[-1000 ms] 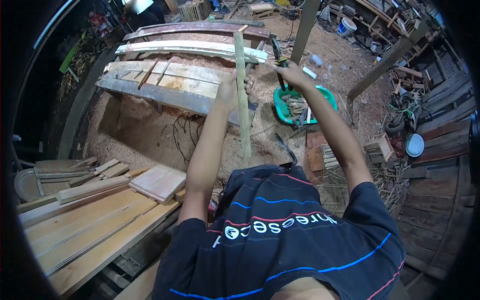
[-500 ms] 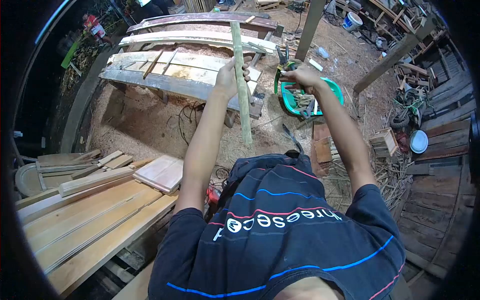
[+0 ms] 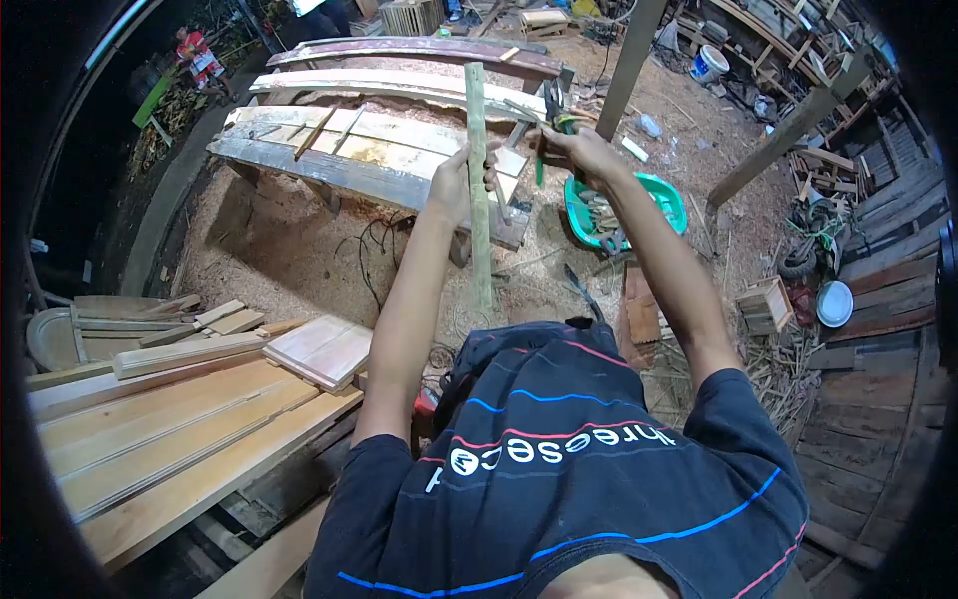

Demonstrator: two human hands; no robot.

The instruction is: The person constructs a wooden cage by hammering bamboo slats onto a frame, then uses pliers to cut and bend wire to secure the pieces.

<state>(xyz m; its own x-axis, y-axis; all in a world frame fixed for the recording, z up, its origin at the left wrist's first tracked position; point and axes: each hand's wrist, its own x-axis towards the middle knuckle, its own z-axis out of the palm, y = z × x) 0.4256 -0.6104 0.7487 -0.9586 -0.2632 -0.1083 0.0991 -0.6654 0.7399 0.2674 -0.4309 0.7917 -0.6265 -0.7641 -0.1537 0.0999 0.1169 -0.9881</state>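
Note:
My left hand (image 3: 455, 188) is wrapped round a long, narrow wooden strip (image 3: 481, 240), which stands nearly upright in view in front of me. My right hand (image 3: 584, 157) is closed on pliers (image 3: 555, 103) with green and black handles, their dark jaws pointing away from me. The pliers are to the right of the strip's upper part, apart from it. Below my right hand a green basin (image 3: 674, 205) holds wood offcuts and some tools. A plank workbench (image 3: 299, 165) with loose sticks on top lies beyond my left hand.
Planks and panels (image 3: 180, 429) are stacked at the lower left. Wooden posts (image 3: 634, 65) rise on the right, near a small wooden crate (image 3: 766, 302) and a white bucket (image 3: 834, 303). Cables (image 3: 374, 250) lie on the sawdust-covered ground. Another person (image 3: 200, 62) is at the far left.
My right hand has moved a little left and up with the pliers, closer to the strip. The strip stays in my left hand, slightly more upright. The view has shifted slightly.

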